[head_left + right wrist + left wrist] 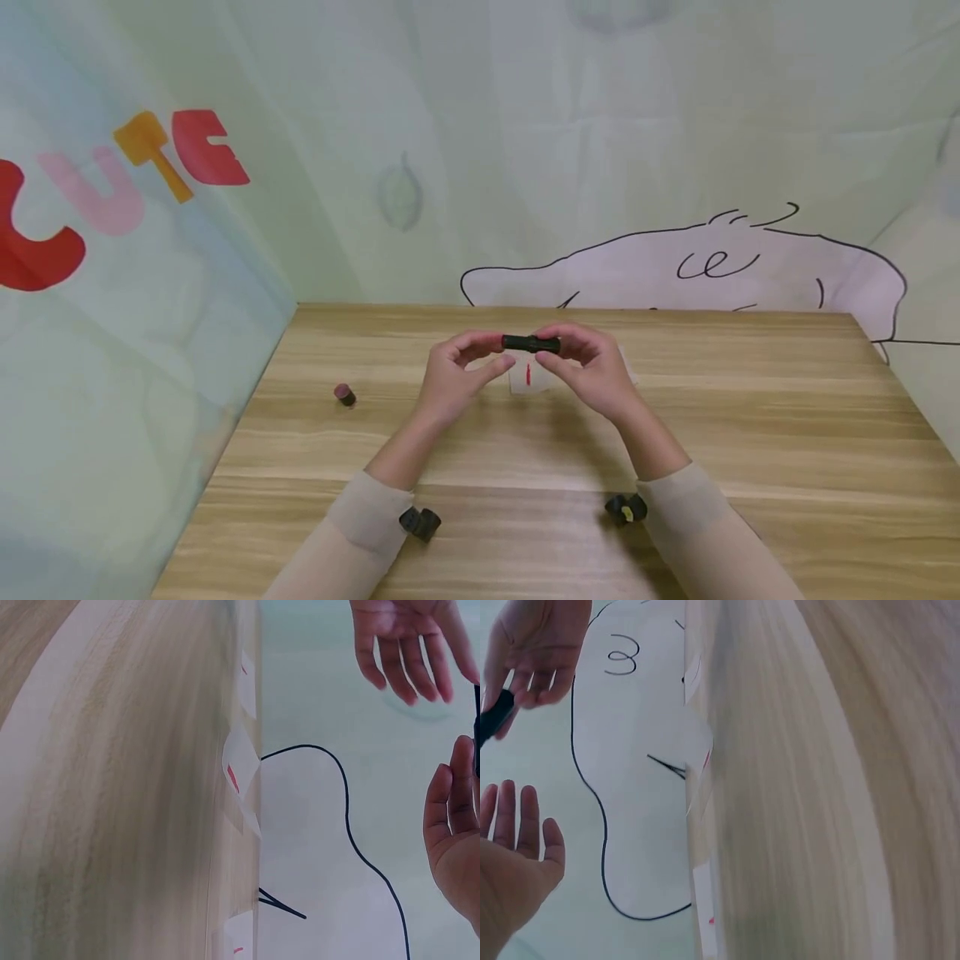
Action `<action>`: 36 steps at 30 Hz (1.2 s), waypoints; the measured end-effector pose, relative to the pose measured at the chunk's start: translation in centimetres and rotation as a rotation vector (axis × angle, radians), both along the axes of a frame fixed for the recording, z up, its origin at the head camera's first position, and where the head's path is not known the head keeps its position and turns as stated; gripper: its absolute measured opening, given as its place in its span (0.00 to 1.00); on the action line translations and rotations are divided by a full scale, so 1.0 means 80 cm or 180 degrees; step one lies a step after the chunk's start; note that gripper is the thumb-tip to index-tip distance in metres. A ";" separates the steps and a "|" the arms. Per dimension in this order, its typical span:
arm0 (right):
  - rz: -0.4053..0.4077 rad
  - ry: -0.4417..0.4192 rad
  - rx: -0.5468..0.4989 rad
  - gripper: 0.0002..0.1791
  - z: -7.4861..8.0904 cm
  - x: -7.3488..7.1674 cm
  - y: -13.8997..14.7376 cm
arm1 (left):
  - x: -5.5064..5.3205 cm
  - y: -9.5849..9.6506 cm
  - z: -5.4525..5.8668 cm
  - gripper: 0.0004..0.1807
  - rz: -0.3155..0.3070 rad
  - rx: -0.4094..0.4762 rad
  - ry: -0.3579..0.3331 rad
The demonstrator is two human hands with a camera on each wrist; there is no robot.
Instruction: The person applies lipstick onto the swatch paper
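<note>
A slim black tube (531,343), like a lipstick tube with a raised band at its middle, is held level above the table. My right hand (600,375) pinches its right part between thumb and fingers. At the tube's left end is my left hand (452,382), a fingertip touching the tip and the thumb lower and apart. In the right wrist view, the left hand's other fingers (412,667) hang loosely extended. Below the tube lies white paper (519,383) with a red stroke. The left wrist view cuts off part of the tube (496,716).
A short cylinder (345,394) with a dark red top and black base is on the wooden table (300,467) at left. More white paper with red marks (238,941) shows near the far edge. Behind the table hangs a printed cloth backdrop (337,167). Small black devices (420,523) sit at both cuffs.
</note>
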State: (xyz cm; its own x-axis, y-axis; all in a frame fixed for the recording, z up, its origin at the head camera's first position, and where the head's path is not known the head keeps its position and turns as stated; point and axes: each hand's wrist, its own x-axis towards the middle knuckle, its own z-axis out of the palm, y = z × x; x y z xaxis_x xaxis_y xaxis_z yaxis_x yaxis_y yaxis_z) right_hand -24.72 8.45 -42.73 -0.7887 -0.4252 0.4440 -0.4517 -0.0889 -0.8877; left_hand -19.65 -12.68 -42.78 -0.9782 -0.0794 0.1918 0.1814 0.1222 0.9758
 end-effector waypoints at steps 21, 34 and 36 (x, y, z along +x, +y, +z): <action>-0.0094 -0.0004 -0.0097 0.14 0.001 -0.003 0.012 | 0.017 -0.109 0.012 0.20 0.0683 -0.0645 -0.0355; -0.0123 -0.0008 -0.0048 0.14 0.000 -0.002 0.011 | 0.037 -0.158 0.001 0.20 0.0891 -0.0907 -0.0296; -0.0122 -0.0014 -0.0038 0.14 0.001 -0.002 0.012 | 0.042 -0.166 -0.001 0.21 0.0901 -0.0973 -0.0329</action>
State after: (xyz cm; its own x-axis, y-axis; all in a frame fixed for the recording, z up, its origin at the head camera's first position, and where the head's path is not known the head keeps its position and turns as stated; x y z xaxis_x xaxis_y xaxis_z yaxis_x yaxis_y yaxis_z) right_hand -24.87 9.41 -42.69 -0.8063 -0.3893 0.4454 -0.4512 -0.0822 -0.8887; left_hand -16.31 -25.95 -42.89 -0.9413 -0.3022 0.1503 0.0023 0.4396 0.8982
